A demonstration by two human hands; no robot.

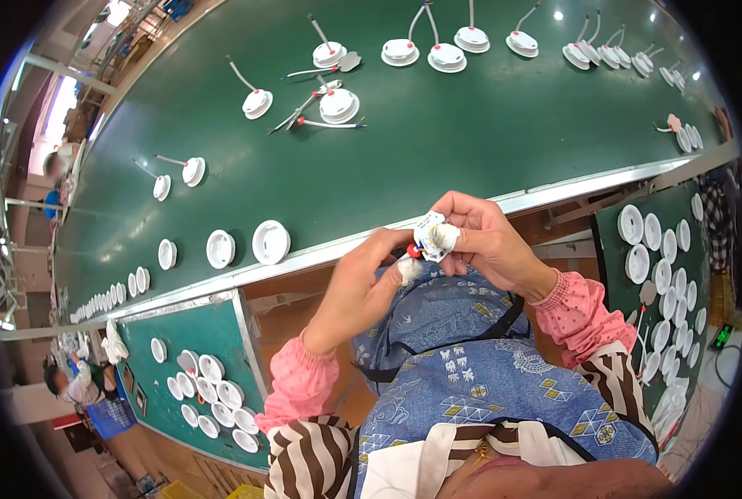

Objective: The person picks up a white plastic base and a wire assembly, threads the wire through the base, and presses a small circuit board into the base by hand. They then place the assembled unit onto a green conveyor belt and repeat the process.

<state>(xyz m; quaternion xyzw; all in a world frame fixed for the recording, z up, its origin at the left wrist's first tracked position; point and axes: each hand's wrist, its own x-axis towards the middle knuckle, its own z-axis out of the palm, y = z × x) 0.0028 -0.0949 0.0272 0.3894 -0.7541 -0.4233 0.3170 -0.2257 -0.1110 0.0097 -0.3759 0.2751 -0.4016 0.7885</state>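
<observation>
In front of my apron, both hands meet over a small white circuit board (428, 224) with a red cable grommet (412, 249) and short dark wires at its lower left side. My right hand (494, 241) pinches the board between thumb and fingers. My left hand (356, 287) is closed at the grommet and wires, its thumb just below them; the cable itself is mostly hidden by my fingers. Both thumbs wear whitish finger covers. On the green conveyor belt (337, 183) beyond stand round white housings with cables, such as one housing (338, 106) beside loose cabled boards.
White cups (271, 242) line the belt's near edge toward the left. More cups lie on a green side table (138, 333) at left and on another side table (624, 274) at right. A metal rail (321, 254) runs along the belt. Another person (84, 382) sits far left.
</observation>
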